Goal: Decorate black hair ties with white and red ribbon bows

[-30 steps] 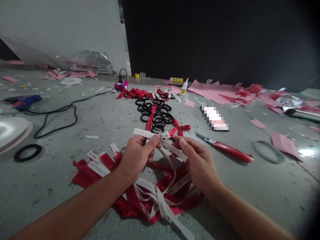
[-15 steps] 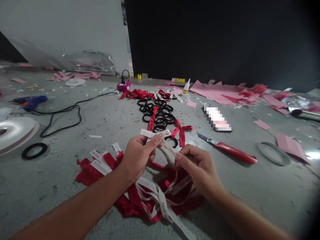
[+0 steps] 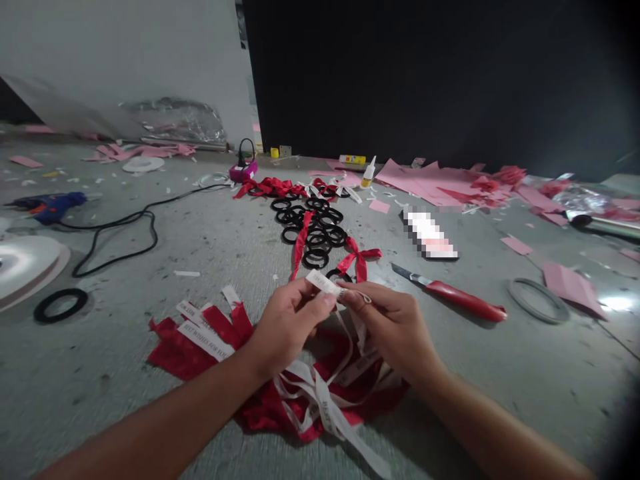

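Observation:
Both hands pinch one white printed ribbon (image 3: 323, 283) above a heap on the floor. My left hand (image 3: 295, 320) is closed on its left part, thumb on top. My right hand (image 3: 393, 320) is closed on the ribbon close beside the left fingertips, and a small loop sticks out past its fingers. Beneath lie red satin ribbons (image 3: 170, 350) with more white ribbons (image 3: 345, 433) tangled over them, some lettered "BEST WISHES FOR YOU". Just beyond my hands are a red bow (image 3: 361, 260) on a black ring and several black hair ties (image 3: 316, 258).
To the right lie a red-handled knife (image 3: 460, 299), a blurred-out phone (image 3: 431, 233) and a grey ring (image 3: 537, 301). Leftward are a blue glue gun (image 3: 57, 205) with its cord, a ribbon spool (image 3: 30, 267) and a black ring (image 3: 61, 305). A glue bottle (image 3: 369, 175) stands behind.
My right hand has moved up and left toward the left fingertips. The ribbon stretched between the hands is now bunched, with a loop at the right fingers. The view has shifted slightly.

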